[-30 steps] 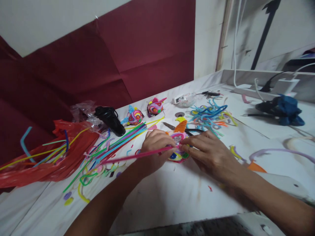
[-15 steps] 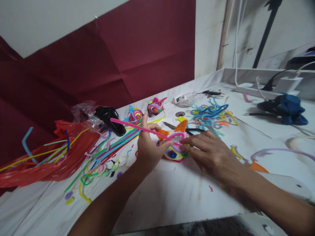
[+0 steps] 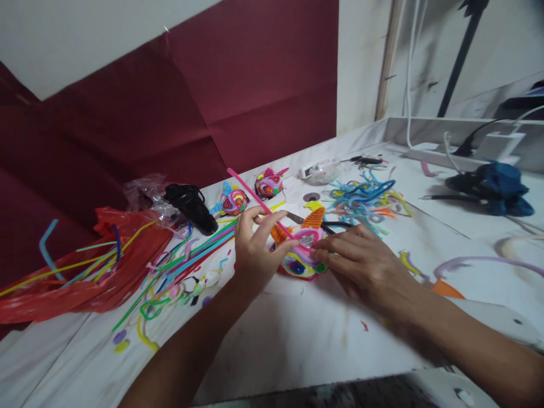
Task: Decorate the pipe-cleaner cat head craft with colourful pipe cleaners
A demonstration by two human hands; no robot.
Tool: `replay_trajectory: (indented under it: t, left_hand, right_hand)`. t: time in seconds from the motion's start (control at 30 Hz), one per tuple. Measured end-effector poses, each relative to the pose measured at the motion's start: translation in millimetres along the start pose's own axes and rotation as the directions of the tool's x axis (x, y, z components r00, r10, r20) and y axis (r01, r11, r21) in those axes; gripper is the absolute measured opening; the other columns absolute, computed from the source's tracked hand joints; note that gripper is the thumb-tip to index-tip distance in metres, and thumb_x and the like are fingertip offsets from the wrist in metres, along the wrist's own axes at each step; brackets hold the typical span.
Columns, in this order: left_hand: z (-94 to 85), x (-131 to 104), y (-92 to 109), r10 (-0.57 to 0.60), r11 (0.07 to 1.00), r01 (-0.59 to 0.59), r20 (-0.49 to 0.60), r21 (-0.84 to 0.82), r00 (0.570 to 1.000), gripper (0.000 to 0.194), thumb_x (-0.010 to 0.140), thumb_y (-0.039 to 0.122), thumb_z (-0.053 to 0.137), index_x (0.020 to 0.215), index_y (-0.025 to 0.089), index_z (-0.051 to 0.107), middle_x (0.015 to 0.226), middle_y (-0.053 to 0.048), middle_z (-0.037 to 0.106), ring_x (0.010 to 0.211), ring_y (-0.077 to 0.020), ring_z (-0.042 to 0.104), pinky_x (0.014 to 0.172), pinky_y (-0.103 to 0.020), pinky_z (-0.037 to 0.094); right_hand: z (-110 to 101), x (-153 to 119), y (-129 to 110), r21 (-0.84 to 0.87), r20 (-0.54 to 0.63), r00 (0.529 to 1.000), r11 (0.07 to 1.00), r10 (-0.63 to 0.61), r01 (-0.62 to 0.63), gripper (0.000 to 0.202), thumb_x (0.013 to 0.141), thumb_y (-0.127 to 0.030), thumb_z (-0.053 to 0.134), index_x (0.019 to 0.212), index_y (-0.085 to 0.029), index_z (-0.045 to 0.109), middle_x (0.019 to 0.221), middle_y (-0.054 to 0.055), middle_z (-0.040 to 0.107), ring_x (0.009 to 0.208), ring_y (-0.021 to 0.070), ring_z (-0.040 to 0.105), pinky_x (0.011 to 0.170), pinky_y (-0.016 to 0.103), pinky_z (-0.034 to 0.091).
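A colourful craft animal head [image 3: 299, 268] covered in coiled pipe cleaners, with orange ears [image 3: 315, 219] and a blue eye, rests on the table between my hands. From its top a long pink pipe cleaner [image 3: 247, 191] slants up and to the left. My left hand [image 3: 256, 249] has thumb and fingers closed around the lower part of that pipe cleaner, beside the left ear. On the opposite side, the bent fingertips of my right hand [image 3: 365, 263] press against the head's upper right edge; what lies beneath them is partly hidden. Dark-handled scissors [image 3: 334, 225] lie just behind the head.
Two similar craft heads [image 3: 234, 199] stand at the back. Loose pipe cleaners [image 3: 204, 249] and a red plastic bag [image 3: 123, 283] spread out on the left, near a black glue gun-like object [image 3: 191, 209]. Cut pieces [image 3: 361, 195] pile behind my right hand; a power strip [image 3: 429, 153] is farther right.
The pink pipe cleaner's free end has swung up and to the right, now steeper. My left index finger has bent down from upright toward it. My right hand stays in place.
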State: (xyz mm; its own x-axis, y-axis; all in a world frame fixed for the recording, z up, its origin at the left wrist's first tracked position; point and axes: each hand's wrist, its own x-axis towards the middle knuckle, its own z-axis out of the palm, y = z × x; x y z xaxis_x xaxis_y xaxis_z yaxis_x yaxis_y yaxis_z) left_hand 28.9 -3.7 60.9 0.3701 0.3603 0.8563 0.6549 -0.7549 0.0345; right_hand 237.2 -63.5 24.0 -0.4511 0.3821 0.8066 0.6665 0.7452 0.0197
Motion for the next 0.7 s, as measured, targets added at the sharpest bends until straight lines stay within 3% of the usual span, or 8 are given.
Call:
replay_trajectory:
  t: [0.07, 0.17, 0.43, 0.7]
  left_hand:
    - [-0.5, 0.1, -0.1, 0.049, 0.999, -0.049, 0.019, 0.009, 0.999, 0.029, 0.081, 0.044, 0.074, 0.100, 0.023, 0.073, 0.104, -0.006, 0.056, 0.091, -0.0197, 0.056, 0.084, -0.036, 0.049]
    - [0.1, -0.2, 0.1, 0.080, 0.997, -0.080, 0.054, 0.008, 0.995, 0.019, 0.083, 0.041, 0.072, 0.091, 0.025, 0.076, 0.098, -0.005, 0.057, 0.089, -0.0197, 0.055, 0.081, -0.035, 0.045]
    - [-2.6, 2.5, -2.7, 0.160, 0.984, -0.171, 0.174, 0.050, 0.972, 0.015, 0.087, 0.035, 0.069, 0.077, 0.027, 0.077, 0.086, -0.003, 0.054, 0.081, -0.0177, 0.047, 0.074, -0.033, 0.035]
    - [-4.9, 8.5, -0.1, 0.303, 0.943, -0.321, 0.168, 0.088, 0.938, 0.021, 0.089, 0.035, 0.066, 0.070, 0.027, 0.073, 0.086, -0.003, 0.057, 0.083, -0.0192, 0.045, 0.074, -0.034, 0.027]
  right_hand:
    - [-1.0, 0.0, -0.7, 0.032, -0.015, 1.000, 0.999, 0.019, -0.019, 0.019, 0.092, -0.006, 0.051, 0.102, -0.014, 0.065, 0.094, 0.010, 0.073, 0.086, 0.0201, 0.065, 0.074, 0.036, 0.041]
    - [-2.2, -0.1, -1.1, 0.050, -0.038, 0.998, 0.998, 0.049, -0.047, 0.019, 0.091, -0.005, 0.051, 0.101, -0.015, 0.064, 0.089, 0.009, 0.073, 0.082, 0.0198, 0.066, 0.072, 0.035, 0.042]
    - [-2.5, -0.7, 3.2, 0.113, -0.059, 0.993, 0.989, 0.100, -0.093, 0.023, 0.090, -0.004, 0.051, 0.105, -0.017, 0.062, 0.087, 0.007, 0.073, 0.079, 0.0190, 0.068, 0.073, 0.034, 0.045]
    - [-2.3, 0.0, 3.5, 0.131, -0.057, 0.989, 0.983, 0.139, -0.131, 0.019, 0.092, -0.006, 0.051, 0.104, -0.018, 0.060, 0.081, 0.004, 0.069, 0.074, 0.0162, 0.065, 0.076, 0.033, 0.045]
